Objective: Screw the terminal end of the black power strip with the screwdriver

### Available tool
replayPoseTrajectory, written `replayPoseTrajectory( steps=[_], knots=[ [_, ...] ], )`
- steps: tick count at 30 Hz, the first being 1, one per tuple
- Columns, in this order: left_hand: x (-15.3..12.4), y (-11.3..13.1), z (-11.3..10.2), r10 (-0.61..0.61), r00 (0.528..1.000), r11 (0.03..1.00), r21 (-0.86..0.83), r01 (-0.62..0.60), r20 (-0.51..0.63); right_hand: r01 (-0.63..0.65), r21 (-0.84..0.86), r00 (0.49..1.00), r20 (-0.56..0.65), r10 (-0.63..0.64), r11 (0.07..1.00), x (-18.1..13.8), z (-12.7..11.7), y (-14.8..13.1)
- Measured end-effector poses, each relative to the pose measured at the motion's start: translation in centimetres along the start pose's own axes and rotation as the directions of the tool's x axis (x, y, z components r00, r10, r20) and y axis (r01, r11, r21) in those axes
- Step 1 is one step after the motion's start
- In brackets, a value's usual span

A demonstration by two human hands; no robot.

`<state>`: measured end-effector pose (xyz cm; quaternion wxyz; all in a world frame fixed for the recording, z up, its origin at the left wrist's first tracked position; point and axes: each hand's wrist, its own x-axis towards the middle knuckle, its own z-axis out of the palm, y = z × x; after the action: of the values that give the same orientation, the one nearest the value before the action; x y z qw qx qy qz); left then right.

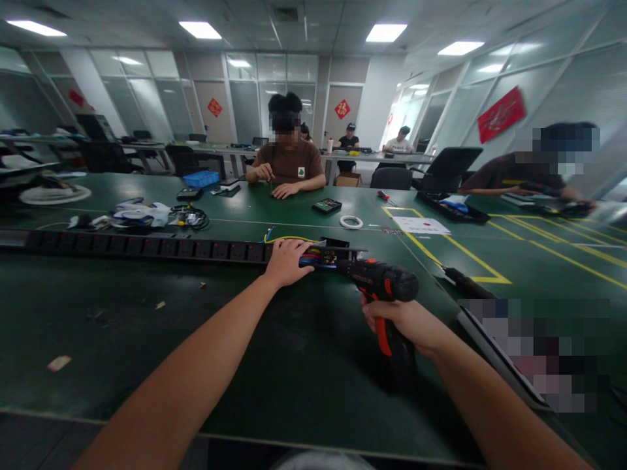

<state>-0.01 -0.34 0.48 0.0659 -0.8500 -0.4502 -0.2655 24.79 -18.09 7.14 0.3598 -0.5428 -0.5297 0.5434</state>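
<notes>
My right hand (pixel 404 321) is wrapped around the handle of a black and orange cordless drill (pixel 377 279). The drill points left, its tip at the opened end of a long black power strip (pixel 161 248) with a row of sockets. Coloured wires and a small circuit part (pixel 329 258) show inside that end. My left hand (pixel 290 262) grips the strip just left of the opening, fingers over the top and thumb toward the wires. Whether the drill's bit touches a screw is too small to tell. Yellow and blue wires (pixel 284 239) stick out behind the strip.
Across the green table (pixel 220 365) a person (pixel 289 163) handles something small; another person (pixel 519 173) works at right. Around lie a white tape roll (pixel 351 222), a paper sheet (pixel 425 226), a black tray (pixel 473 212), cable bundles (pixel 189 218) and a blue basket (pixel 201 179).
</notes>
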Motion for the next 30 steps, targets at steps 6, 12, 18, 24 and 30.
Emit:
replayPoseTrajectory(
  steps=[6,12,18,24,30],
  knots=[
    [0.01,0.14,-0.23,-0.001,1.000,1.000,-0.004,0.001,0.005,0.004,0.000,1.000,0.011,-0.004,1.000,0.09,0.04,-0.04],
    [0.01,0.20,-0.16,-0.003,1.000,1.000,0.009,0.003,0.001,0.016,-0.014,0.999,0.038,-0.015,1.000,0.32,-0.15,0.27],
    [-0.01,0.18,-0.29,0.005,1.000,1.000,0.008,-0.005,0.001,0.016,-0.037,1.000,0.028,-0.015,0.999,0.18,-0.02,0.06],
    [-0.02,0.20,-0.28,0.007,1.000,1.000,0.019,-0.006,-0.006,0.013,-0.031,1.000,0.017,-0.012,0.999,-0.10,0.20,-0.24],
    [0.00,0.12,-0.08,-0.001,1.000,1.000,0.008,0.001,-0.002,-0.008,-0.035,1.000,-0.021,0.007,0.999,-0.18,0.50,-0.50]
  ],
)
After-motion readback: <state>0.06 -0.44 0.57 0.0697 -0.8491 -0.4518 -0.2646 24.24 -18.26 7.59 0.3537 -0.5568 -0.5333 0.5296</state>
